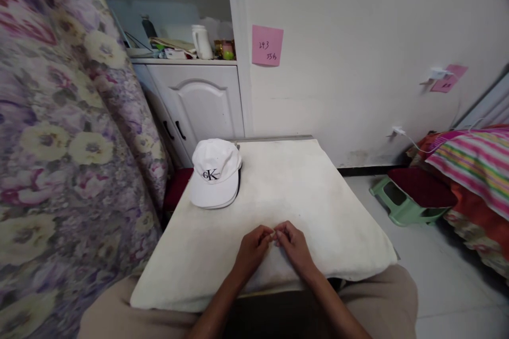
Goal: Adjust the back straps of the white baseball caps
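Observation:
A white cap with a dark logo lies at the far left of a small table covered with a cream cloth. My left hand and my right hand rest on the cloth near the front edge. Their fingers are curled and the fingertips of the two hands touch each other. Nothing shows between the fingers. The cap is well beyond the left hand, out of its touch.
A flowered curtain hangs close on the left. A white cabinet with clutter on top stands behind the table. A pink note is on the wall. A green stool and striped bedding are at the right.

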Motion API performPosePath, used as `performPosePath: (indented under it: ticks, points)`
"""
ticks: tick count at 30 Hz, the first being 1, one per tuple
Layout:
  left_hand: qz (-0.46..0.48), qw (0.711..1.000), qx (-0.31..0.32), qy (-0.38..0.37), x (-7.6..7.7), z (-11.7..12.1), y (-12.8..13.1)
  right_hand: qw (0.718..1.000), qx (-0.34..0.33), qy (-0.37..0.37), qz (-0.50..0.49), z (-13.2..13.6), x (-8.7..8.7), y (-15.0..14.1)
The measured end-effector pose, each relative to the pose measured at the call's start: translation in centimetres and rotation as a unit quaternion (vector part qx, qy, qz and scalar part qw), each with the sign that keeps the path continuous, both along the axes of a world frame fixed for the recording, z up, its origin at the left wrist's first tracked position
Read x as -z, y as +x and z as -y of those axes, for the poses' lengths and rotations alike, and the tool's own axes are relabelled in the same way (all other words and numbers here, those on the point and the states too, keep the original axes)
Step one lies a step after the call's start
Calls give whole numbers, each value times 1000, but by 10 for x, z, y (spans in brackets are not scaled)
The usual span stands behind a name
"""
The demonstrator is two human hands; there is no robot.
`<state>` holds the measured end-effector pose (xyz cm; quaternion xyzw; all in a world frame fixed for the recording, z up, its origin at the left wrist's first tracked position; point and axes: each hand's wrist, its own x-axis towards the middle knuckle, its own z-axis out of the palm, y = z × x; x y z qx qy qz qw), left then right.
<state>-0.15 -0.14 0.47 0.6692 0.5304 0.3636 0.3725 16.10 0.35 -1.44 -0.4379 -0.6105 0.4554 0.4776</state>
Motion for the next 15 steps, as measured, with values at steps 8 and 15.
performPosePath:
  ticks: [8, 15]
  points:
    - [10, 1000, -4, -10, 4, -1, 0, 1000, 2, -7, -6, -1, 6, -2]
    - [103, 983, -129, 80, -75, 12, -13, 989, 113, 14, -99, -2, -52, 17]
